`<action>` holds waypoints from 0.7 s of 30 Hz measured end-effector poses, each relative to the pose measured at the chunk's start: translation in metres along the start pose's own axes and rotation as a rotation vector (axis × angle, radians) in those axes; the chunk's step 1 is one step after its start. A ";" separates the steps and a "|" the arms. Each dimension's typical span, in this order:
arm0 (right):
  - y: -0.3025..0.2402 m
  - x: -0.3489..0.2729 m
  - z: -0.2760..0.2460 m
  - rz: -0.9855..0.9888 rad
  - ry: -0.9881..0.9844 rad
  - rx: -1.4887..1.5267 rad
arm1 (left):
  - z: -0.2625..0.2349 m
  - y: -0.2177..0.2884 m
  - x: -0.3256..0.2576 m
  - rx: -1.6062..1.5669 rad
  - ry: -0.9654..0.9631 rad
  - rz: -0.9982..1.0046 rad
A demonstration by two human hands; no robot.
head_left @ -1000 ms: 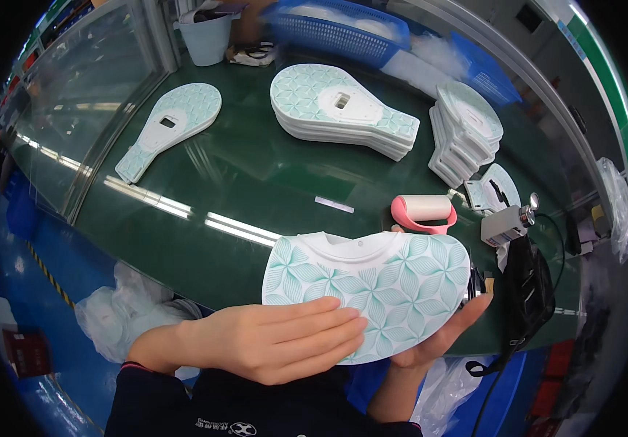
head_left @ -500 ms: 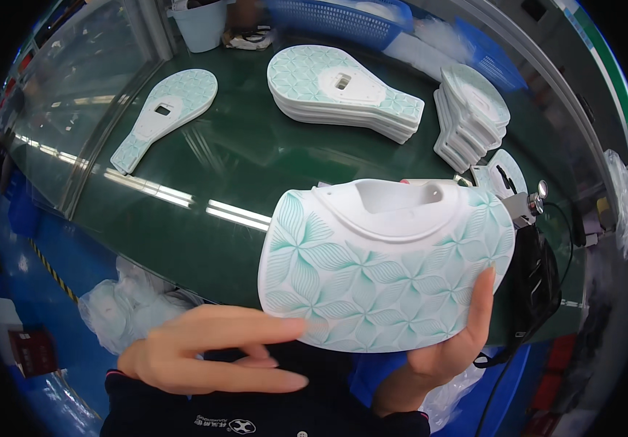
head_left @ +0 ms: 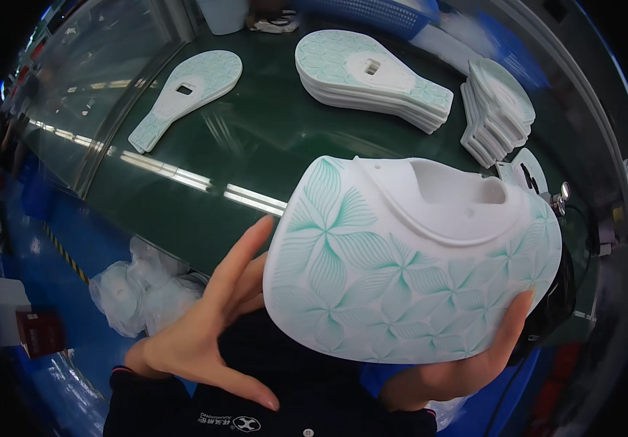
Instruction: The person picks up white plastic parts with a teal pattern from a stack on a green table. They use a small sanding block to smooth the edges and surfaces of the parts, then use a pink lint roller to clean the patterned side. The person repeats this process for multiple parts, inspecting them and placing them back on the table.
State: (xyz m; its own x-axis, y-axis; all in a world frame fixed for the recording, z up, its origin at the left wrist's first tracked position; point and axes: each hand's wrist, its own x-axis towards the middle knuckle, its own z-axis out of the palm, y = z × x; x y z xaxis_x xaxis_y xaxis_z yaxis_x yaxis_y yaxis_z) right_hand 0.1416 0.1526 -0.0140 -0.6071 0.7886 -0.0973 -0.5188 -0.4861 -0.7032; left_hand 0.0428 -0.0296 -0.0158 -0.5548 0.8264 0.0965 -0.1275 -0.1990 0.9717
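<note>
A white plastic cover with a green flower-line pattern is held up close to me, its rounded recess toward the far side. My right hand supports it from below, the thumb pressed on the patterned face near the right corner and the other fingers hidden behind it. My left hand is spread beside the cover's left edge, thumb low and fingers raised; whether a fingertip touches the edge I cannot tell. Past the cover's right corner, a white part with a dark slot shows next to a metal knob.
On the green table lie a single paddle-shaped patterned panel, a stack of such panels and a stack of curved covers. Blue baskets stand at the back. Clear plastic bags are at lower left.
The cover has come closer and turned, its left side rising. My left hand has gone from pointing at the lower-left edge to spreading beside the left edge. The view has shifted.
</note>
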 end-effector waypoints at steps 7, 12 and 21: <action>0.025 -0.021 0.013 -0.104 0.015 -0.104 | 0.043 -0.030 0.051 -0.245 0.370 0.123; 0.024 -0.018 -0.008 -0.093 -0.227 0.007 | 0.042 -0.037 0.058 -0.221 0.536 0.345; 0.018 -0.015 0.001 -0.053 -0.066 0.150 | 0.036 -0.033 0.044 0.015 0.364 0.324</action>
State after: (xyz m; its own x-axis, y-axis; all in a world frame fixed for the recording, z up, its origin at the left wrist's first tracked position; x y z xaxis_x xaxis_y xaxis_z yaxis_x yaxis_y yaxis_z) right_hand 0.1409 0.1319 -0.0243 -0.6123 0.7905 -0.0128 -0.6322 -0.4993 -0.5924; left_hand 0.0518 0.0324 -0.0362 -0.8159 0.4847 0.3152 0.1094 -0.4059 0.9074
